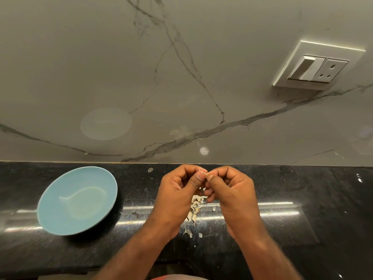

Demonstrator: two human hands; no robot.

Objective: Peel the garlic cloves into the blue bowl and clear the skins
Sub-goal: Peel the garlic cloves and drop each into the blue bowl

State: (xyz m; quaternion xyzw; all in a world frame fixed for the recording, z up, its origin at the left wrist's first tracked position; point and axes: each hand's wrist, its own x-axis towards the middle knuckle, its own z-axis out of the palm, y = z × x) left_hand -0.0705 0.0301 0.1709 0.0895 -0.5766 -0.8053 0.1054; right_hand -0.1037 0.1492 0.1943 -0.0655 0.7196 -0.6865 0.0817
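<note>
While the blue bowl (50, 209) sits empty left of my hands, I judge the job early: no clove delivered, and skins (194, 209) litter the black counter (302, 188), uncleared. My left hand (177, 190) and right hand (232, 190) pinch one garlic clove (206, 174) between thumbs and fingertips. Only a sliver shows, so I cannot tell its long axis or heading.

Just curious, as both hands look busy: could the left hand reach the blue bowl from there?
Probably yes. The blue bowl sits left of the left hand, with only bare counter between, though it pinches a garlic clove.
</note>
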